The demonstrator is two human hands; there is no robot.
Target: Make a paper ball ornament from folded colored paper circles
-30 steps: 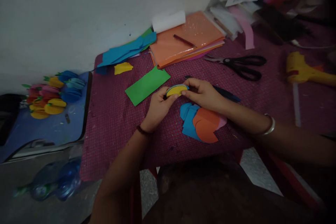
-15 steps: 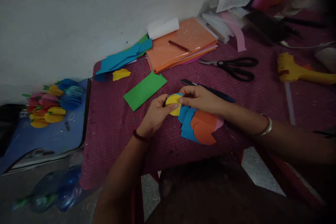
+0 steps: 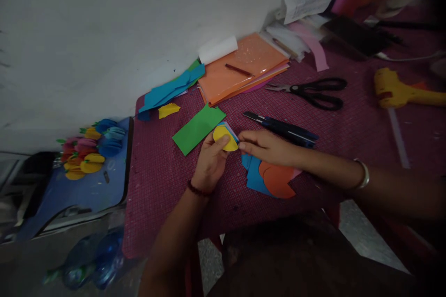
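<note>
My left hand (image 3: 211,160) pinches a small stack of folded paper circles (image 3: 225,136), yellow on the outside with blue edges showing. My right hand (image 3: 266,146) grips the same stack from the right with its fingertips. Just below my right hand lies a pile of cut paper circles (image 3: 273,178), blue, orange and pink, on the maroon table cloth (image 3: 163,181). A green paper rectangle (image 3: 198,128) lies just left of the stack.
A black craft knife (image 3: 282,129), black scissors (image 3: 311,90), a yellow glue gun (image 3: 400,93) and orange paper sheets (image 3: 240,67) lie behind my hands. Blue paper strips (image 3: 170,90) lie at the wall. Finished paper shapes (image 3: 88,148) sit on a low blue surface at left.
The stack of folded circles has tilted from flat to upright, its yellow face now toward me. Both hands have kept their grip on it. The view shifted slightly.
</note>
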